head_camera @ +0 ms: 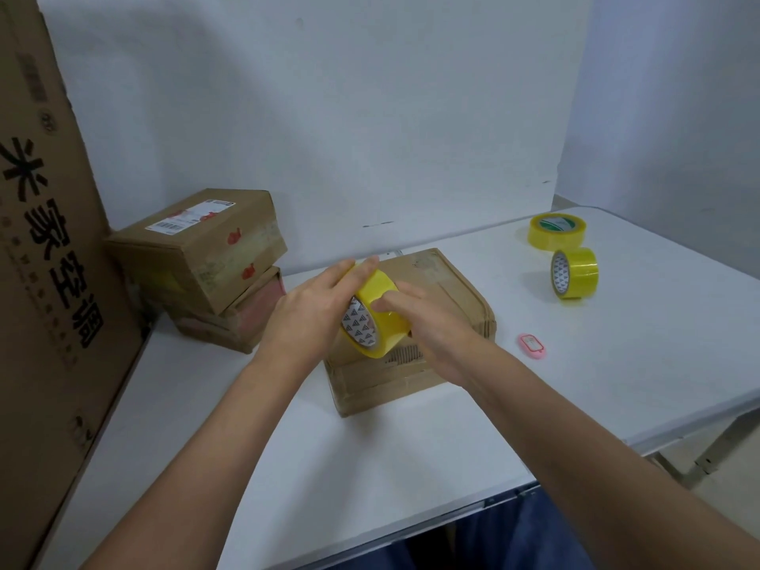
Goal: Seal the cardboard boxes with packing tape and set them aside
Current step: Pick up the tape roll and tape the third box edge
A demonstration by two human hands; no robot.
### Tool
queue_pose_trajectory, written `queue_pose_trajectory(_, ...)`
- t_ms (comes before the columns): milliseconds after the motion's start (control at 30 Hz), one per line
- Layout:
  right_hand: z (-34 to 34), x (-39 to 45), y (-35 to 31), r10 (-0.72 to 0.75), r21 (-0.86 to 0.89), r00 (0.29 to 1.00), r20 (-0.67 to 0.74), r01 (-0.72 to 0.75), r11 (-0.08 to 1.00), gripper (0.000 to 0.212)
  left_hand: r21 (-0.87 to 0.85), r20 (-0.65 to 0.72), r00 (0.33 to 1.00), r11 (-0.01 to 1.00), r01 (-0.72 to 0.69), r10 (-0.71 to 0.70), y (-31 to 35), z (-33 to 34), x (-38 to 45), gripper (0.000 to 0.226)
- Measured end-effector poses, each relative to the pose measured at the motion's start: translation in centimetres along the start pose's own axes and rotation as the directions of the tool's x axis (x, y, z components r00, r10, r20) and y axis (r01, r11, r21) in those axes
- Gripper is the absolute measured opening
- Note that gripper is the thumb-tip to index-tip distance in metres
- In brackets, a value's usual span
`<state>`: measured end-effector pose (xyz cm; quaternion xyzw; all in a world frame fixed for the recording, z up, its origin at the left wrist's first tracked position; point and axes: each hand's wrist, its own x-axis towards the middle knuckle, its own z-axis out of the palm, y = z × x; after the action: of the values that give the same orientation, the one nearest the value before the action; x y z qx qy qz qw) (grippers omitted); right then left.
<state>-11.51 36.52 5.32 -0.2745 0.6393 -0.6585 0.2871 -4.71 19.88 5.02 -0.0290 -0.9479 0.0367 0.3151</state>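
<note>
A: Left hand (312,310) grips the yellow tape roll (372,318) over the flat cardboard box (415,322) mid-surface; right hand (427,322) rests fingers on its band.

B: Probably hunting the tape's end. Pick it up with a nail, then pull squarely across the seam.

A: I can't make out the end, and hands hide the seam.

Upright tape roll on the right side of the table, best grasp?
Take the upright tape roll from above, pinching its two flat faces. It stands on its rim with the core hole facing sideways, so the top of the ring is exposed. The flat-lying roll sits just behind; a top approach likely avoids it.
</note>
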Motion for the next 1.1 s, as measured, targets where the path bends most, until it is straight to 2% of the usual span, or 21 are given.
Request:
queue_pose_trajectory(100,0.3,-0.1,-0.2,-0.015,0.035,1.0,0.012,0.014,0.999,0.021,-0.022,-0.013,1.0,1.0,-0.002,0.002,0.1,0.0,0.0,0.087)
queue_pose_trajectory(200,0.3,0.0,-0.1,-0.027,0.044,1.0,0.013,0.026,0.999,0.04,-0.13,-0.03,0.999,0.991,0.022,-0.026,0.0,0.0,0.0,0.079)
queue_pose_trajectory(367,0.4,0.2,-0.1,-0.037,0.075,0.999,-0.012,0.038,0.996,0.033,-0.183,-0.122,0.992,0.983,-0.008,-0.015,0.6,0.0,0.0,0.064)
queue_pose_trajectory(400,0.3,0.1,0.0,-0.038,0.065,0.999,-0.019,0.04,0.997,0.033,-0.218,-0.138,0.988,0.975,0.034,-0.065,0.7,0.0,-0.1,0.061)
queue_pose_trajectory(467,0.0,0.1,0.4,-0.038,0.042,0.998,-0.059,0.04,0.998,0.034,-0.345,-0.118,0.954,0.912,0.222,-0.277,1.1,0.0,-0.5,0.053)
queue_pose_trajectory(533,-0.2,0.2,0.6,-0.047,0.06,0.989,-0.141,0.055,0.997,0.026,-0.437,-0.012,0.892,0.805,0.402,-0.452,1.7,-0.2,-0.7,0.046)
queue_pose_trajectory(567,-0.3,0.3,0.5,-0.039,0.067,0.977,-0.209,0.054,0.996,0.024,-0.455,0.07,0.881,0.771,0.445,-0.468,2.1,-0.4,-0.8,0.042)
queue_pose_trajectory(633,-0.7,0.6,0.1,-0.001,0.043,0.925,-0.38,0.018,0.999,0.027,-0.546,0.315,0.86,0.664,0.51,-0.402,2.7,-0.9,-0.8,0.034)
queue_pose_trajectory(667,-1.0,0.7,-0.1,0.0,-0.001,0.894,-0.447,0.0,1.0,0.028,-0.623,0.434,0.832,0.551,0.554,-0.345,3.0,-1.4,-0.8,0.036)
queue_pose_trajectory(700,-1.4,0.7,-0.2,-0.035,-0.079,0.874,-0.485,-0.004,0.997,0.03,-0.688,0.5,0.814,0.435,0.581,-0.296,3.1,-1.8,-0.8,0.042)
queue_pose_trajectory(733,-1.8,0.6,-0.3,-0.097,-0.178,0.864,-0.494,0.008,0.984,0.033,-0.73,0.513,0.816,0.366,0.578,-0.265,3.1,-2.1,-0.7,0.048)
queue_pose_trajectory(767,-2.1,0.5,-0.3,-0.161,-0.274,0.864,-0.477,0.028,0.961,0.036,-0.75,0.503,0.827,0.348,0.562,-0.251,3.0,-2.4,-0.5,0.051)
queue_pose_trajectory(833,-2.2,0.2,-0.4,-0.265,-0.41,0.878,-0.398,0.088,0.908,0.036,-0.753,0.542,0.815,0.312,0.58,-0.206,3.1,-2.9,0.2,0.04)
queue_pose_trajectory(933,-2.0,0.1,-1.0,-0.377,-0.496,0.885,-0.273,0.206,0.843,0.03,-0.67,0.712,0.697,0.215,0.711,-0.085,4.0,-3.6,1.2,0.023)
queue_pose_trajectory(1000,-2.2,0.2,-1.4,-0.432,-0.543,0.877,-0.21,0.262,0.798,0.027,-0.632,0.755,0.654,0.222,0.743,-0.043,4.3,-3.6,1.5,0.027)
queue_pose_trajectory(1100,-2.4,0.5,-1.7,-0.431,-0.609,0.893,-0.129,0.272,0.745,0.025,-0.624,0.76,0.648,0.219,0.75,-0.049,5.0,-3.5,1.5,0.018)
